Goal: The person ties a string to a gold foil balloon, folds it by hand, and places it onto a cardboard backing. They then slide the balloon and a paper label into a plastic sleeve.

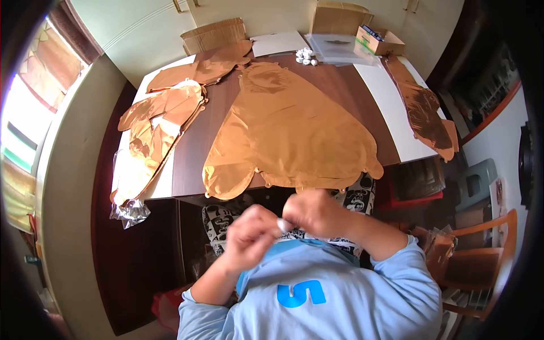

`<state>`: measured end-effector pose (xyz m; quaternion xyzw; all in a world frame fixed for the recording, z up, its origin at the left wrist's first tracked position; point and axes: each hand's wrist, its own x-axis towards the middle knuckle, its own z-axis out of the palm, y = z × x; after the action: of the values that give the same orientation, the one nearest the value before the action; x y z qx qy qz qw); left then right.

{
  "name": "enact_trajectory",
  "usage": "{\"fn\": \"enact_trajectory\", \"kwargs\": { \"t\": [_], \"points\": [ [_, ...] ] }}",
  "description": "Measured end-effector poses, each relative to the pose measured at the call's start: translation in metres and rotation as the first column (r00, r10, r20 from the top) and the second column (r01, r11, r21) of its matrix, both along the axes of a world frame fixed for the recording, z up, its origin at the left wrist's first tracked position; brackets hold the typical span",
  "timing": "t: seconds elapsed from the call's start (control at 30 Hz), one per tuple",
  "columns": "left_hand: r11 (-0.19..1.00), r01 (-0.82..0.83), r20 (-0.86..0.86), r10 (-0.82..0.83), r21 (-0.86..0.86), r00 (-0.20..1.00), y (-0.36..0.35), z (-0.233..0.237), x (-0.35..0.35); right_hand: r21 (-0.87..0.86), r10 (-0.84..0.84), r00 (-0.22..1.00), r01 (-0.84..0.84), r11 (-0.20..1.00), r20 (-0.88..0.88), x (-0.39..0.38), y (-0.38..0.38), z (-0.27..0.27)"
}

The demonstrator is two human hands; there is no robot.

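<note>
Left hand [250,235] tight on small white item [284,225] (blurred); right hand [316,212] curled, hold unclear.

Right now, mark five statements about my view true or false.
1. A small white rounded object is between the left hand and the right hand. True.
2. The large copper-coloured foil shape is rolled up. False: it lies spread out across the dark brown tabletop.
3. The small open-topped tan cardboard box stands at the table's far left. False: far right.
4. A pile of small white rounded pieces sits toward the table's far edge. True.
5. The light-blue shirt shows a 7. False: a 5.
</note>
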<state>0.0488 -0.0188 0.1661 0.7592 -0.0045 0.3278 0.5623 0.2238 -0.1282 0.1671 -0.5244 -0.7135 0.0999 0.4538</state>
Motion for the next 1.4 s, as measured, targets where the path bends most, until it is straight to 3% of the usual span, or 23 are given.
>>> {"fn": "enact_trajectory", "kwargs": {
  "t": [0.07,0.2,0.23,0.3,0.33,0.4,0.47,0.57,0.6,0.73,0.77,0.87,0.93,1.0,1.03,1.13,1.17,1.27,1.4],
  "points": [
    [0.967,-0.248,-0.167,0.254,0.056,0.953,0.007,0.003,0.001,-0.001,0.202,0.978,-0.202,0.979,-0.050,-0.024,-0.011,-0.009],
    [1.000,0.025,-0.212,-0.026,-0.008,0.977,-0.010,-0.004,0.000,0.016,-0.064,0.997,0.063,0.998,0.048,0.010,0.004,0.017],
    [0.996,-0.018,-0.185,0.002,-0.085,0.983,-0.007,-0.003,-0.004,-0.031,-0.064,0.997,0.066,0.997,0.049,0.011,0.005,0.001],
    [0.958,-0.153,-0.158,0.117,-0.244,0.980,0.002,-0.001,-0.006,-0.009,0.098,0.995,-0.098,0.995,0.018,-0.012,-0.006,-0.007],
    [0.963,-0.254,-0.219,0.230,-0.090,0.948,0.005,0.001,-0.001,-0.001,0.184,0.983,-0.184,0.983,-0.002,-0.021,-0.008,-0.007],
    [0.985,-0.135,-0.207,0.111,-0.106,0.972,-0.007,-0.004,-0.001,0.084,0.064,0.992,-0.074,0.994,0.110,-0.012,-0.005,0.008],
    [0.991,0.002,-0.195,-0.027,-0.131,0.980,-0.020,-0.008,-0.001,0.027,-0.037,0.997,0.035,0.999,0.063,0.010,0.002,0.024],
    [0.872,-0.011,-0.027,-0.002,-0.490,1.000,-0.007,-0.009,-0.004,0.059,0.057,0.998,-0.055,0.997,-0.020,-0.008,0.000,-0.007],
    [0.847,-0.064,-0.072,0.030,-0.527,0.997,-0.003,-0.012,-0.003,0.074,0.111,0.993,-0.109,0.991,-0.025,-0.016,-0.001,-0.008],
    [0.916,-0.150,-0.206,0.076,-0.371,0.976,-0.018,-0.027,0.005,0.082,-0.129,0.961,0.112,0.990,0.244,-0.010,-0.003,0.004],
    [0.937,-0.151,-0.249,0.072,-0.315,0.966,-0.018,-0.026,0.004,0.096,-0.126,0.952,0.103,0.990,0.278,-0.007,-0.003,0.007],
    [0.974,-0.103,-0.317,0.036,-0.200,0.948,-0.023,-0.020,0.003,0.056,-0.137,0.960,0.128,0.990,0.244,0.005,0.000,0.005],
    [0.933,-0.025,-0.236,-0.065,-0.360,0.970,-0.022,-0.028,0.001,-0.155,-0.033,0.998,0.023,0.988,-0.062,0.008,-0.001,-0.004],
    [0.864,-0.034,-0.232,-0.097,-0.503,0.968,-0.023,-0.025,0.000,-0.337,-0.035,0.929,-0.098,0.936,-0.367,0.002,-0.006,-0.008],
    [0.820,-0.040,-0.230,-0.113,-0.571,0.967,-0.024,-0.024,-0.001,-0.430,-0.062,0.899,-0.146,0.891,-0.434,0.000,-0.010,-0.007],
    [0.685,-0.018,-0.173,-0.158,-0.728,0.972,-0.020,-0.026,-0.005,-0.429,-0.117,0.894,-0.090,0.899,-0.432,-0.009,-0.018,-0.025],
    [0.648,0.020,-0.107,-0.157,-0.762,0.982,-0.017,-0.030,-0.005,-0.392,-0.128,0.937,-0.010,0.920,-0.324,-0.008,-0.023,-0.026],
    [0.625,0.021,-0.091,-0.147,-0.780,0.985,-0.013,-0.032,-0.006,-0.330,-0.304,0.902,0.198,0.923,-0.307,-0.007,-0.033,-0.005],
    [0.611,0.068,-0.049,-0.174,-0.788,0.984,-0.017,-0.026,-0.001,-0.192,-0.210,0.896,0.143,0.971,-0.392,-0.014,-0.026,0.003]
  ]
}}
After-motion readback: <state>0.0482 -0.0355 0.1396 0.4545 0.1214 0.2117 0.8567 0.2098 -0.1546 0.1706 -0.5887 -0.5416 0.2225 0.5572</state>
